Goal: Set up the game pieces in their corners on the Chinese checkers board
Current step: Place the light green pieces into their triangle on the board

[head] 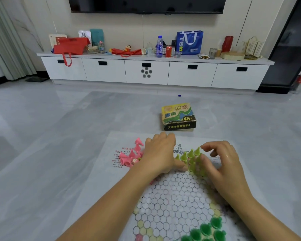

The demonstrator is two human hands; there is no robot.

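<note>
I lean over the Chinese checkers board (174, 197), a paper sheet spread on the floor (50, 136). My left hand (159, 152) hangs knuckles-up over its far edge with the fingers curled under and the thumb reaching toward the light green pieces (191, 159). Its fingertips are hidden, so I cannot tell if it holds anything. My right hand (222, 160) curls around the right side of that upright green cluster in the far corner, thumb against it. Whether it pinches a piece, I cannot tell. Pink pieces (129, 158) lie tumbled in a heap on the sheet's far left margin. Dark green pieces (207, 230) stand in the near right corner. Beyond the board, the game box (178, 117) sits closed on the floor, its contents hidden.
</note>
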